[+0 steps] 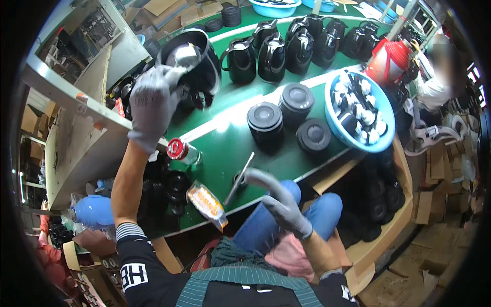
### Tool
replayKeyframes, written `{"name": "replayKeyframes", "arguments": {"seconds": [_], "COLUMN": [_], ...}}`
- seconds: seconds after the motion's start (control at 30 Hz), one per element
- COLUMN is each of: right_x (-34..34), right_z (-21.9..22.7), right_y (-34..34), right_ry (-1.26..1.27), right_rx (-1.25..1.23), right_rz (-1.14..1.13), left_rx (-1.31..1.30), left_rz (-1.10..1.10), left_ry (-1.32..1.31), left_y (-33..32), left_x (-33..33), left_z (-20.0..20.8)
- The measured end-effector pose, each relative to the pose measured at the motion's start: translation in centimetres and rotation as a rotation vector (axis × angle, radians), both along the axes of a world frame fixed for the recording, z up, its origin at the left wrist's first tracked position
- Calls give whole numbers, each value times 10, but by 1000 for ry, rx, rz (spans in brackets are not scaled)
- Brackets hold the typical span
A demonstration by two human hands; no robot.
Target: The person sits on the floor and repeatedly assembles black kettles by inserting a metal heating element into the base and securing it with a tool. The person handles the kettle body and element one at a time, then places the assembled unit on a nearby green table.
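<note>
My left hand (153, 102), in a grey glove, is raised at the left of the bench with its fingers closed at the near rim of a black jug (208, 77). The jug is tipped so that its wide mouth shows, with something shiny and silvery inside. Exactly how the fingers grip it is partly hidden. My right hand (280, 200), also gloved in grey, hovers over my knees by the bench edge, fingers apart and holding nothing. A thin metal rod (239, 179) lies on the green bench just left of it.
Several black jugs (271, 56) stand at the back of the bench. Stacked black discs (265, 123) are in the middle, beside a blue basin (332, 115) of small black-and-white parts. Nearer lie a red-capped jar (184, 152) and an orange-white packet (205, 202). A cardboard box (401, 204) stands right.
</note>
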State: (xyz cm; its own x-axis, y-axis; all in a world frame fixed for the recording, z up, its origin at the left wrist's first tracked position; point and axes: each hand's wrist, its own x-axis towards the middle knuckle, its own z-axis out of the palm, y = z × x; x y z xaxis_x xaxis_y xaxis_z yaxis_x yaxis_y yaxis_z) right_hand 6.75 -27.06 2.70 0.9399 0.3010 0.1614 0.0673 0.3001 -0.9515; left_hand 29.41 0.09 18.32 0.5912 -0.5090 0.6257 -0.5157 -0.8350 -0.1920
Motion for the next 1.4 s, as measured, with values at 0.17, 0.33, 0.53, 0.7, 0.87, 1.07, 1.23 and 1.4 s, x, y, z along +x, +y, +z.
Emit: {"name": "replayKeyframes", "arguments": {"seconds": [0.17, 0.33, 0.53, 0.7, 0.87, 1.07, 1.23, 1.4], "right_x": [8, -49, -123, -160, -153, -131, -88, 46], "right_z": [83, 80, 57, 54, 50, 47, 54, -63], "right_y": [24, 31, -4, -25, -17, -8, -34, -99], "right_ry": [-878, -824, -613, -617, -616, -638, -398, -73], "right_rx": [-974, -1040, -827, -614, -436, -450, -310, -1233], "right_rz": [-494, -524, -503, -556, -380, -191, -122, -950], "left_rx": [102, 198, -188, -1253, -869, -732, -899, -1060], "left_rz": [-230, -406, -656, -13, -504, -582, -580, -551], "left_ry": [319, 433, 487, 1215, 1666, 1514, 1654, 1747], "left_y": [-15, -29, -29, 25, 42, 27, 30, 25], "left_x": [-141, -223, -266, -275, -292, -277, -271, -255], "left_z": [18, 1, -31, -126, -192, -215, -256, -293]}}
